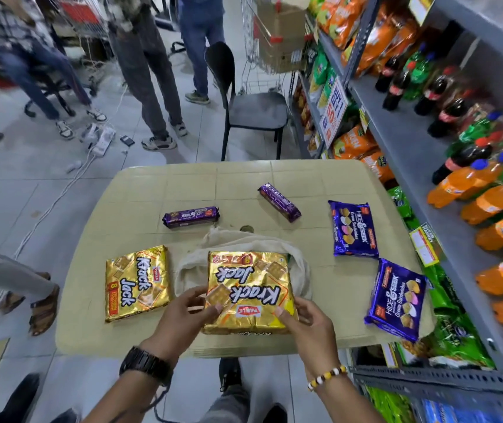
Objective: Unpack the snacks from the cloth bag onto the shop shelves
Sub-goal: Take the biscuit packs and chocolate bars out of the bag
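Observation:
A gold Krack Jack pack [248, 288] lies over the cream cloth bag [297, 267] on the beige table [140, 190]. My left hand [187, 312] grips its near left corner, thumb on top. My right hand [306, 323] grips its near right corner. A second gold Krack Jack pack [137, 282] lies flat to the left. Two purple biscuit rolls [191, 217] [279, 201] lie further back. Two blue Hide & Seek packs [353, 228] [396, 299] lie at the right, next to the shelves [396, 138].
The shelves on the right hold orange and dark soda bottles [488, 203] and chip bags [354, 141]. A black chair [253, 108] stands beyond the table, a trolley with a cardboard box [280, 32] behind it. People stand at the back left. A power strip [102, 141] lies on the floor.

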The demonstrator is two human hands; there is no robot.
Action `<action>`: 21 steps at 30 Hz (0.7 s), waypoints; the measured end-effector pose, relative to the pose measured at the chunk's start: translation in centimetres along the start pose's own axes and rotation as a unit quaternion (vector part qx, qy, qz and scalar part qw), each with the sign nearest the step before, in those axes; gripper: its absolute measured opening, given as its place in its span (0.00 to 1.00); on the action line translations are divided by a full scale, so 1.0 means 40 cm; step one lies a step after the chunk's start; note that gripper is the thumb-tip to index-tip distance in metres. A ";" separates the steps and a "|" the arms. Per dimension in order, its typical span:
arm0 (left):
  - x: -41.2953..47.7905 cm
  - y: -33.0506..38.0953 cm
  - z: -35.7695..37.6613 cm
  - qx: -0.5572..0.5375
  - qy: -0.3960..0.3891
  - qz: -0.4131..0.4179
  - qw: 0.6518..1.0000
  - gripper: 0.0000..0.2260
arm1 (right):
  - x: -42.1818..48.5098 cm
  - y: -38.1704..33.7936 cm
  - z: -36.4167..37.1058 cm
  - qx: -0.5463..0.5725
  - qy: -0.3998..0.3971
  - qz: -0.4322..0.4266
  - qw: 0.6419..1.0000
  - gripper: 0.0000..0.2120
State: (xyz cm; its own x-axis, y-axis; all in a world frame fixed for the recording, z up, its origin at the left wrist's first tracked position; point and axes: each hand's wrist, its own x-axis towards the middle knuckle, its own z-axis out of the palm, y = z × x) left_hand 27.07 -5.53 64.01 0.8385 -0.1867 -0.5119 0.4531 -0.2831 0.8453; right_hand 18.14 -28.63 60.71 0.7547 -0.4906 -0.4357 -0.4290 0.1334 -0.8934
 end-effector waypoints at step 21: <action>0.737 0.298 -0.030 0.022 0.044 0.023 0.999 0.18 | 0.740 -0.330 0.293 -0.140 -0.014 -0.065 0.988 0.09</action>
State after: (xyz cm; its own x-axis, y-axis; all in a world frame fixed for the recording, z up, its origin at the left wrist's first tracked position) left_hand 57.55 -13.26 59.18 0.8818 -0.1180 -0.4566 0.4023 -0.3170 0.8589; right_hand 51.94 -34.83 58.32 0.8239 -0.4632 -0.3265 -0.4459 -0.1742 -0.8780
